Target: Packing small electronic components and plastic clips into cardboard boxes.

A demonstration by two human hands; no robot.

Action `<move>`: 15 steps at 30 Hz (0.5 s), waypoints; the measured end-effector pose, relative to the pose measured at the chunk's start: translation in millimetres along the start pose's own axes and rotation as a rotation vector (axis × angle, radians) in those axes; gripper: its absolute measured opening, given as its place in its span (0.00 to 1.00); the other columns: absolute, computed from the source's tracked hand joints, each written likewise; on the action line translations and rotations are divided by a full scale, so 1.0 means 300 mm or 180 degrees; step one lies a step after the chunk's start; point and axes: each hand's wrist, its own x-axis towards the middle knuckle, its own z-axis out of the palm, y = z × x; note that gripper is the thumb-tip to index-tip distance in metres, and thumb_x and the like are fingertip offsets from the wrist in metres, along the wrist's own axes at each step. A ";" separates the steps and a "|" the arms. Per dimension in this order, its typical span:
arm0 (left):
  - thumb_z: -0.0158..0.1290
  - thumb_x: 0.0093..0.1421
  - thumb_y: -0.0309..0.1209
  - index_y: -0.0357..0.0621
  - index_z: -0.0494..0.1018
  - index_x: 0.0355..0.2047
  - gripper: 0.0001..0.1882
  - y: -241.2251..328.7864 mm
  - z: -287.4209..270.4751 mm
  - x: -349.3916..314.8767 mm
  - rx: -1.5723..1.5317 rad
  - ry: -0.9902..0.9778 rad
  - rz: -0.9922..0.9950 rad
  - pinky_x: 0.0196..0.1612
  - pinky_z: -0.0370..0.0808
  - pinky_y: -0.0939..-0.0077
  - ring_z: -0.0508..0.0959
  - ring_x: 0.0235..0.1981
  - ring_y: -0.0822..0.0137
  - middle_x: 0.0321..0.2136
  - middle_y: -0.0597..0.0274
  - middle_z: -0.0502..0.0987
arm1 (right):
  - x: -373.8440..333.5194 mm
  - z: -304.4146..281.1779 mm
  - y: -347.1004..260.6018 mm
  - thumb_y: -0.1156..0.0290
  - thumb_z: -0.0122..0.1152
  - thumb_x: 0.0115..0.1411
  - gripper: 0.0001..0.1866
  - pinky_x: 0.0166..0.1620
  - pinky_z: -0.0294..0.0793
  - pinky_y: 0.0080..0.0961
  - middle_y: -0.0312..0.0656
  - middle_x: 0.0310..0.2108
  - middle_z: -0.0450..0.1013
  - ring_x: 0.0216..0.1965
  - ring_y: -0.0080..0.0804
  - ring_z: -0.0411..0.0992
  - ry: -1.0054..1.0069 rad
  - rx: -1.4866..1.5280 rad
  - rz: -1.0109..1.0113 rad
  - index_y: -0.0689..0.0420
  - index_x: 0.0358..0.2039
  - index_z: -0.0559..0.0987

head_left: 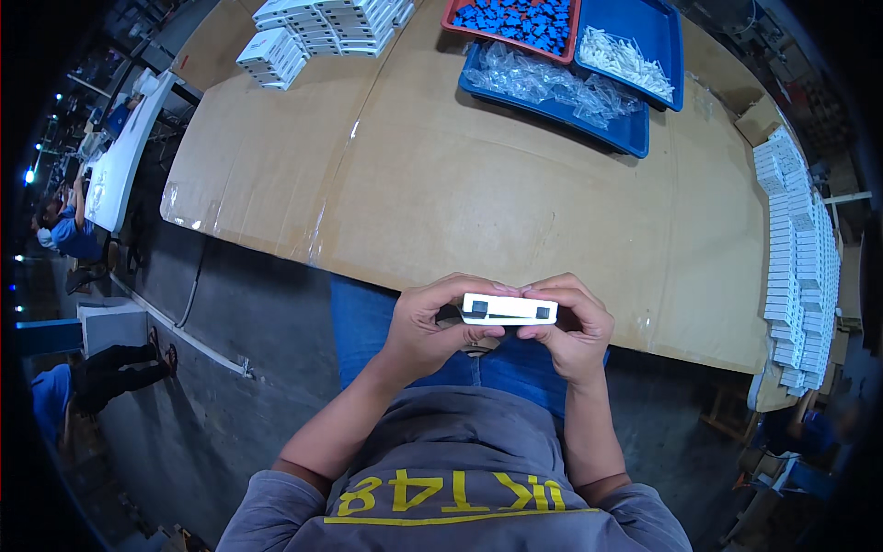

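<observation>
Between my two hands is a small flat white plastic case (509, 303) with a dark square opening near each end and a dark slit between them. My left hand (441, 317) pinches its left end, thumb and fingers on opposite faces. The right end is gripped the same way by my right hand (572, 324). I hold the case edge-on, over my lap by the table's near edge. Its broad faces are mostly hidden by the fingers and the angle.
A cardboard-covered table (441, 184) spreads ahead. Stacked white cases (322, 28) stand far left. A red tray (575, 37) holds blue-and-black parts; blue trays (635, 143) hold clear plastic pieces and white sticks. White boxes (796, 267) line the right edge. Other people (78, 235) are at left.
</observation>
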 end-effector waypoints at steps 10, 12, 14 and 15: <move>0.68 0.58 0.23 0.37 0.80 0.51 0.20 -0.016 -0.007 0.003 -0.0088 0.0006 0.0090 0.53 0.81 0.73 0.84 0.50 0.66 0.48 0.54 0.84 | 0.003 0.000 -0.003 0.76 0.82 0.48 0.22 0.47 0.80 0.26 0.48 0.42 0.81 0.44 0.33 0.81 -0.0051 -0.0012 -0.0070 0.64 0.44 0.85; 0.68 0.58 0.23 0.38 0.80 0.51 0.20 -0.018 -0.007 0.006 -0.0067 -0.0003 0.0106 0.53 0.81 0.73 0.84 0.50 0.66 0.48 0.55 0.84 | 0.002 0.000 -0.004 0.76 0.82 0.48 0.22 0.47 0.80 0.26 0.48 0.42 0.81 0.44 0.33 0.80 -0.0053 -0.0018 -0.0084 0.65 0.45 0.85; 0.68 0.58 0.23 0.38 0.80 0.52 0.20 -0.017 -0.007 0.007 -0.0046 -0.0014 0.0119 0.53 0.81 0.74 0.84 0.50 0.66 0.48 0.55 0.84 | 0.001 0.001 -0.004 0.76 0.82 0.48 0.22 0.47 0.80 0.26 0.47 0.42 0.81 0.44 0.33 0.80 -0.0035 -0.0004 -0.0051 0.64 0.44 0.85; 0.68 0.58 0.23 0.38 0.80 0.52 0.20 -0.015 -0.007 0.006 -0.0030 -0.0005 0.0122 0.53 0.81 0.74 0.84 0.50 0.66 0.48 0.55 0.84 | 0.002 0.002 -0.004 0.76 0.82 0.48 0.22 0.47 0.80 0.26 0.47 0.42 0.81 0.44 0.33 0.80 -0.0034 -0.0002 -0.0052 0.64 0.44 0.85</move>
